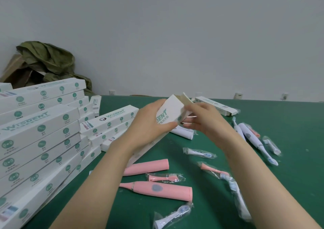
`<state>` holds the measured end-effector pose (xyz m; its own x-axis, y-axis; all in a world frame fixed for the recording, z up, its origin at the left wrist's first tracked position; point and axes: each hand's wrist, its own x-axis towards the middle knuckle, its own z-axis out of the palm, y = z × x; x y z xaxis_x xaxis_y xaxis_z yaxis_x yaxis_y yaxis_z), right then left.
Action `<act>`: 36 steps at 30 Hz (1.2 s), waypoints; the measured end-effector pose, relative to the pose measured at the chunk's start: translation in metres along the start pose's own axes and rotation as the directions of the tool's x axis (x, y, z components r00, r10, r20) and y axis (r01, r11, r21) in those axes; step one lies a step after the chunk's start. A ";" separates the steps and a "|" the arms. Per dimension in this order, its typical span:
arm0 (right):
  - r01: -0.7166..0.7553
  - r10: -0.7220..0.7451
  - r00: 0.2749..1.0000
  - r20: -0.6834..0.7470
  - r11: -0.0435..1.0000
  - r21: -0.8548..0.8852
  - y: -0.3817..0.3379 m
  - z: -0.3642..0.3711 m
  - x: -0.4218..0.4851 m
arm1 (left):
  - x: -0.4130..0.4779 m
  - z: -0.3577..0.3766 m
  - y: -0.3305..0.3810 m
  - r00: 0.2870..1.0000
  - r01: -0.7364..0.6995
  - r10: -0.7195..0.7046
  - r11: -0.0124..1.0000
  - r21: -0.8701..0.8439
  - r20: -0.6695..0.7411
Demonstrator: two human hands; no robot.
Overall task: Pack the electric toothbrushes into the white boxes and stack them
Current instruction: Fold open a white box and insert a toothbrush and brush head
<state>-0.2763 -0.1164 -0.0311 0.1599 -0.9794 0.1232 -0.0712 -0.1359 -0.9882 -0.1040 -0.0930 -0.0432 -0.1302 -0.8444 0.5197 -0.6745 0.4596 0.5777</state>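
Note:
My left hand (149, 123) grips a long white box (171, 112) held tilted above the green table, its far end open with the flaps up. My right hand (203, 120) has its fingers at that open end, pinching the box's edge. Below lie a pink toothbrush handle (163, 190) and a second pink handle (147, 167). White toothbrushes (252, 137) lie to the right. Brush heads in clear bags (199, 153) are scattered about.
Tall stacks of white boxes (40, 134) fill the left side of the green table (289, 167). Another stack (108, 123) stands beside my left hand. An open white box (215, 106) lies at the back. An olive bag (47, 60) sits by the wall.

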 end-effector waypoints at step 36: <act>0.291 -0.307 0.934 -0.183 0.950 -0.112 -0.024 0.024 -0.018 | -0.002 -0.028 0.036 0.998 0.007 -0.016 0.985 -0.173 -0.052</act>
<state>-0.2544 -0.0917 -0.0122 -0.0093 -0.9001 0.4355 -0.1316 -0.4306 -0.8929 -0.1072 -0.0669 -0.0061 -0.0809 -0.8361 0.5426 -0.5392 0.4946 0.6817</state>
